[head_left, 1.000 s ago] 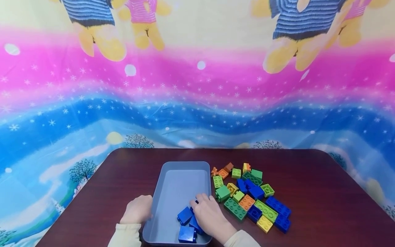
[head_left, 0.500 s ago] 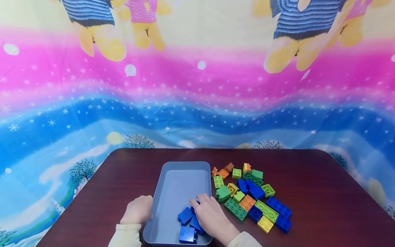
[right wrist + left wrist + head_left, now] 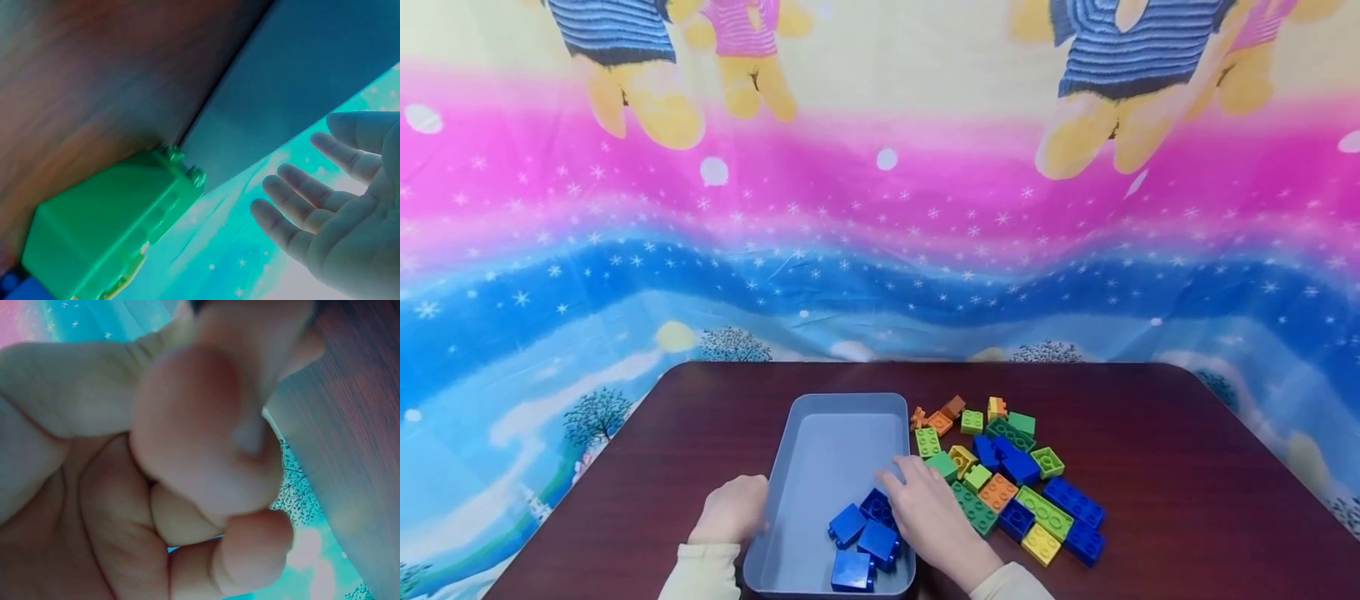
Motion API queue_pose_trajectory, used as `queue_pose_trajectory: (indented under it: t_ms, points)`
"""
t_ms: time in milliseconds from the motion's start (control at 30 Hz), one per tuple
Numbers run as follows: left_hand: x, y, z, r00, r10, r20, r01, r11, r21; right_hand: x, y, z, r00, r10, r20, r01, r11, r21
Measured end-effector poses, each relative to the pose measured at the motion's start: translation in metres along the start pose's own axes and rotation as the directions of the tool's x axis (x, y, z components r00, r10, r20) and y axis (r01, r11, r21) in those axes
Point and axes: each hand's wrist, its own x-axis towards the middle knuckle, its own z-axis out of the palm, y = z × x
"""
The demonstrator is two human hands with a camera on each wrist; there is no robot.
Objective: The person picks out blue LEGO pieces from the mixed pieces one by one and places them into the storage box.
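Head view high, wrist views close

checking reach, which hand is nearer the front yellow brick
Right: the right hand is at the right rim of the tray, left of the yellow brick. The left hand is farther, at the tray's left side.

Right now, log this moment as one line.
left hand: curled beside gray tray, hold unclear | right hand: outstretched, empty, at tray's right side | in tray: four blue bricks | table, right of tray: multicolored bricks
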Motion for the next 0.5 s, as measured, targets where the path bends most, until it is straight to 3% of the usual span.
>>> queue_pose_trajectory:
  t_ms: [267,500]
  points:
    - [0.0,-0.001,-0.005,1.0,0.008,-0.019,-0.008,1.0,0.016,-0.003,0.01,-0.004,0.998,0.055,-0.038,-0.056,0.998,-0.006]
    - [-0.001,0.001,-0.003,1.0,-0.003,0.008,0.003,1.0,0.01,-0.009,0.021,-0.008,0.992,0.117,-0.049,-0.117,0.993,0.003]
